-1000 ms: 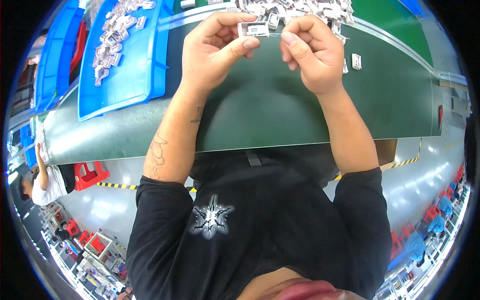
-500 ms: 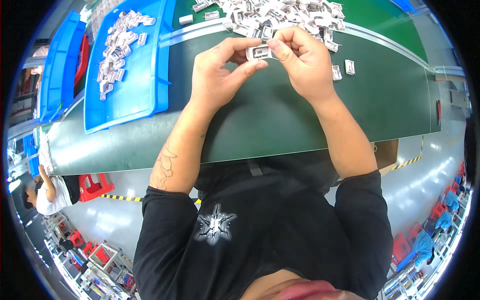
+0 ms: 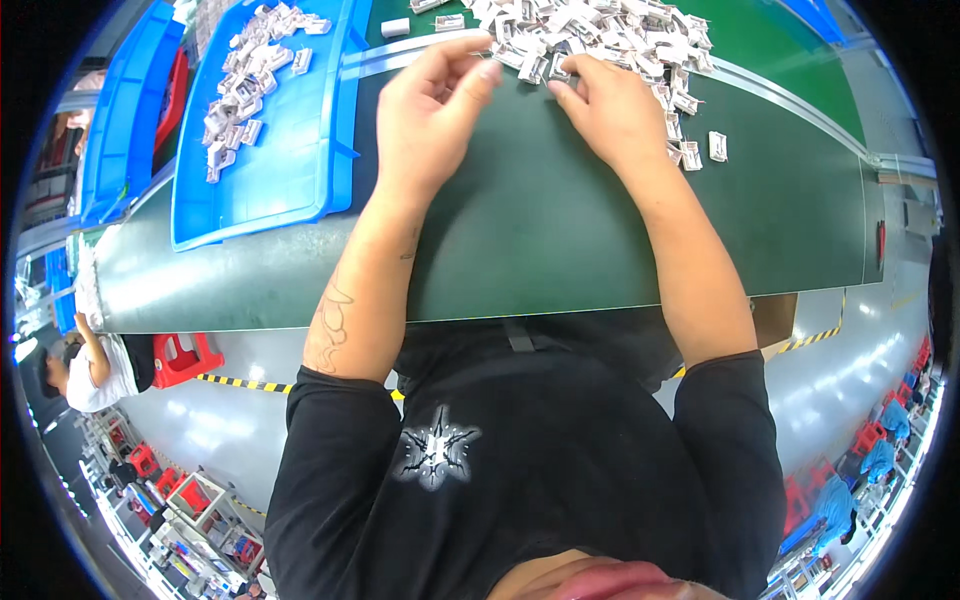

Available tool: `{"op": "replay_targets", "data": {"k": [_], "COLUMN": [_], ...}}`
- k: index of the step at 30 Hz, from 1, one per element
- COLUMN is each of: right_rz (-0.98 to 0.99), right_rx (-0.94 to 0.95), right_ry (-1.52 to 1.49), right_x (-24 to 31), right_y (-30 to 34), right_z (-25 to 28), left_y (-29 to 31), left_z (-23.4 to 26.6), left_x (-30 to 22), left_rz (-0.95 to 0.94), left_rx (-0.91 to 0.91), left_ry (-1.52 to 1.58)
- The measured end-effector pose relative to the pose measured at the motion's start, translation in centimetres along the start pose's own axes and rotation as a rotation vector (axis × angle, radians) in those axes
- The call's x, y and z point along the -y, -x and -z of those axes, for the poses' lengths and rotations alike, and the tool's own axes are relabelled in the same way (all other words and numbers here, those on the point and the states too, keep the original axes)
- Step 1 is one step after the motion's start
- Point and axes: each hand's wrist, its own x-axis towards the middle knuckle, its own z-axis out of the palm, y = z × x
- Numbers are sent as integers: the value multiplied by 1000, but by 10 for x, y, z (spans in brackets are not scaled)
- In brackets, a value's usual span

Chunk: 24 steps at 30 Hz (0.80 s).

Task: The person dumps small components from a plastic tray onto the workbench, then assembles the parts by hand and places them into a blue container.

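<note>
Over the green tabletop, my left hand is raised with thumb and fingers apart and nothing visible between them. My right hand reaches to the near edge of a heap of small white plastic housings. Its thumb and index finger are spread around one white housing at the heap's edge; a firm grip on it does not show. A single white housing lies apart, to the right of that hand.
A blue tray at the left carries several white housings. Another blue tray stands beyond it. A metal rail crosses the green work table. A person and a red stool are at far left.
The white housing that both hands held is no longer between them. My hands have parted; the right has moved up to the heap and the left has drawn slightly left.
</note>
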Motion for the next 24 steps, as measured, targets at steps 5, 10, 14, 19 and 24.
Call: {"op": "replay_targets", "data": {"k": [5,10,14,19,24], "right_rz": [121,193,151,273,404], "right_rx": [-64,-84,27,160,-17], "right_ry": [-20,-517,-1117,-1145,-792], "right_x": [7,18,25,20,23], "right_y": [5,27,32,33,34], "right_z": [7,25,37,47,43], "left_y": [1,2,3,4,6], "left_z": [-4,-10,-8,-8,-10], "left_x": [-5,-13,-16,-18,-19], "left_rz": [67,-156,-329,-254,-185], "left_rx": [98,195,309,289,287], "left_ry": [-58,-134,-248,-183,74]}}
